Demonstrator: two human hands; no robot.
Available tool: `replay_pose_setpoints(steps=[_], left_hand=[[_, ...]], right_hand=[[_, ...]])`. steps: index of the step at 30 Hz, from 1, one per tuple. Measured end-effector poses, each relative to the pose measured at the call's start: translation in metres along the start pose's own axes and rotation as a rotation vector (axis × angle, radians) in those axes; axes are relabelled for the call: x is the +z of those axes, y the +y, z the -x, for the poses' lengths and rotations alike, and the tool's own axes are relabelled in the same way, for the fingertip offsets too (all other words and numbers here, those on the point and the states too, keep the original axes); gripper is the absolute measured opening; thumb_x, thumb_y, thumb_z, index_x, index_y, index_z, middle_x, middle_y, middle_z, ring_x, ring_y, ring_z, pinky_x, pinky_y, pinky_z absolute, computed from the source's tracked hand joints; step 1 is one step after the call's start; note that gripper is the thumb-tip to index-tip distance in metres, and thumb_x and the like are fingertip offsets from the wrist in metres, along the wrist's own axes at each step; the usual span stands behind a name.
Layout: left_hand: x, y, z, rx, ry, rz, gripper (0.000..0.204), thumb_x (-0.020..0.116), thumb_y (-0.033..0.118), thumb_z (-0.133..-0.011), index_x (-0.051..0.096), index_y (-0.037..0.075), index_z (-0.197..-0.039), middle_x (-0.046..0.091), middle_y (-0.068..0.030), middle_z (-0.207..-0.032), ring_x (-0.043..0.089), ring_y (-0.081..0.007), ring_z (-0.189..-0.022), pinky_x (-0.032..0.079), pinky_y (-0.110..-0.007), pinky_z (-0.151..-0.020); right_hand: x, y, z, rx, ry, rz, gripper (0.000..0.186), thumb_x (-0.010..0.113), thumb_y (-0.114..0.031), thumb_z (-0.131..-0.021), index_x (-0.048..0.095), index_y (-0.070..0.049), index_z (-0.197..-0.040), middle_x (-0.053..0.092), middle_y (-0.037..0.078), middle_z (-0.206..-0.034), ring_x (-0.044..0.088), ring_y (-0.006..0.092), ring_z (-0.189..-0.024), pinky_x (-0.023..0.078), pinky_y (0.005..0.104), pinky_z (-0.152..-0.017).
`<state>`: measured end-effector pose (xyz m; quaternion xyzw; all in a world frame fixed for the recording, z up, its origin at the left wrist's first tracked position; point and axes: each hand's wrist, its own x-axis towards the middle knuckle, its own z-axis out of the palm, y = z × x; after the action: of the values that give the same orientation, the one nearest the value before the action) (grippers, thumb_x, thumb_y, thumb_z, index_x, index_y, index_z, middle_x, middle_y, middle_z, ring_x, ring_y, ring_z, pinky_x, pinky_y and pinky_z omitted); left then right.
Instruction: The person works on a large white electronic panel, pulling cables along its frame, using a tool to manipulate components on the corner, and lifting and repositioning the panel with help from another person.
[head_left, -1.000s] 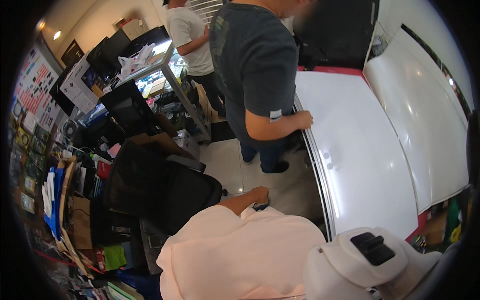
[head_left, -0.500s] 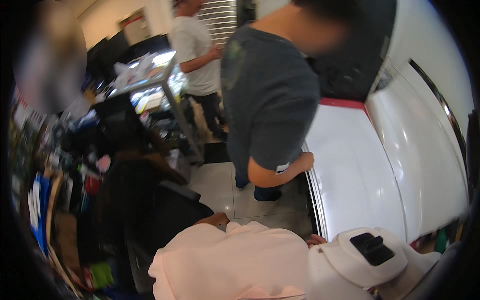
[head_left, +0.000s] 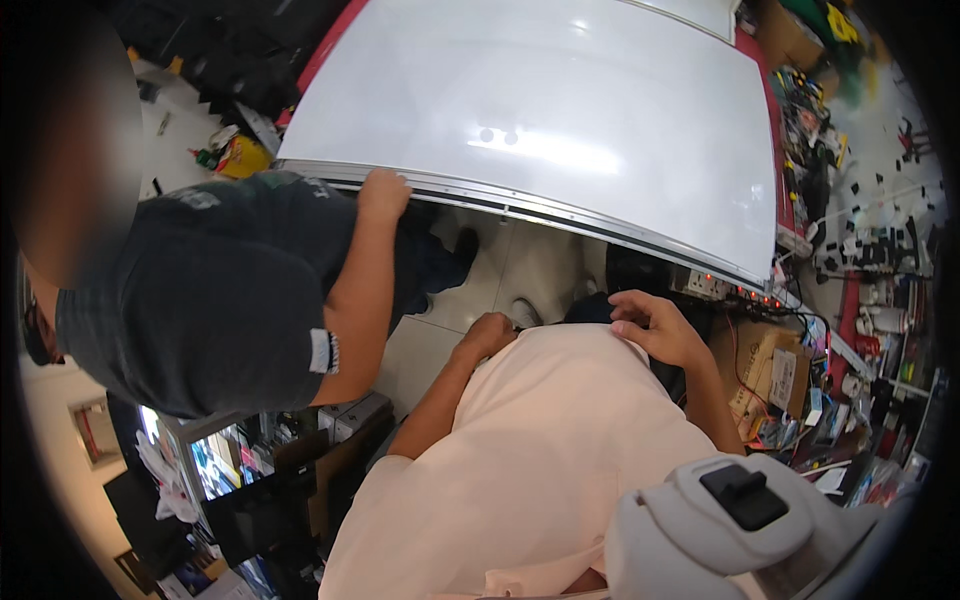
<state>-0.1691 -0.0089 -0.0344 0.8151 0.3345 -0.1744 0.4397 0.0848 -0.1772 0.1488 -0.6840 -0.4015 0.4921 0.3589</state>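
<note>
My left hand [head_left: 488, 335] rests at the front of my pale pink shirt [head_left: 560, 430], its fingers curled into a loose fist with nothing seen in them. Over the right side of the shirt front is my right hand [head_left: 662, 328], fingers apart and holding nothing. Both hands are short of the large white table [head_left: 600, 100], which has a glossy top and a metal front rail. A person in a dark shirt [head_left: 220, 290] stands at my left, and that person's hand [head_left: 385, 193] is closed at the table's front edge.
Power sockets [head_left: 705, 285] with red lights run under the table's right end. Cardboard boxes [head_left: 770, 375] and cluttered shelves [head_left: 890, 400] stand at the right. A white plastic device [head_left: 690, 520] is at lower right, and a glass display case [head_left: 215, 460] at lower left.
My view has swung right and down, so the table now lies across the front. Both my hands show more fully. The person in the dark shirt now appears at the left.
</note>
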Motion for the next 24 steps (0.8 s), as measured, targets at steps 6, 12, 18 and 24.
replay_pose_setpoints(steps=[6,12,18,24], left_hand=[[-0.026,0.063,-0.005,0.157,0.121,0.048,0.027,0.067,0.022,-0.079,0.067,-0.004,-0.079,0.064,-0.0208,-0.069,0.063,-0.0304,-0.063,0.048,-0.038,-0.061],[-0.056,0.095,-0.013,0.039,0.198,0.036,0.028,0.064,0.025,-0.081,0.067,-0.002,-0.080,0.064,-0.0194,-0.070,0.063,-0.0313,-0.067,0.049,-0.039,-0.064],[-0.074,0.120,-0.035,-0.042,0.336,0.109,0.025,0.064,0.022,-0.083,0.064,-0.002,-0.075,0.063,-0.0150,-0.065,0.061,-0.0237,-0.055,0.045,-0.034,-0.052],[-0.066,0.123,-0.046,-0.011,0.627,0.135,0.020,0.067,0.017,-0.082,0.065,-0.002,-0.077,0.060,-0.0111,-0.060,0.052,-0.0123,-0.051,0.041,-0.028,-0.050]], right_hand=[[-0.018,0.046,0.037,0.118,0.181,-0.006,0.038,0.069,-0.018,-0.081,0.058,0.001,-0.112,0.066,0.011,-0.090,0.062,0.0174,-0.080,0.050,0.0286,-0.073],[-0.059,0.054,0.018,0.131,0.260,0.029,0.036,0.067,-0.014,-0.080,0.058,0.000,-0.112,0.065,0.012,-0.088,0.063,0.0181,-0.079,0.050,0.0284,-0.073],[-0.104,0.078,-0.002,0.063,0.424,0.170,0.031,0.067,-0.011,-0.079,0.060,0.002,-0.107,0.064,0.015,-0.087,0.062,0.0230,-0.076,0.049,0.0319,-0.068],[-0.132,0.090,-0.014,0.041,0.455,0.352,0.021,0.061,-0.008,-0.083,0.060,0.002,-0.101,0.060,0.017,-0.089,0.059,0.0290,-0.074,0.047,0.0375,-0.070]])
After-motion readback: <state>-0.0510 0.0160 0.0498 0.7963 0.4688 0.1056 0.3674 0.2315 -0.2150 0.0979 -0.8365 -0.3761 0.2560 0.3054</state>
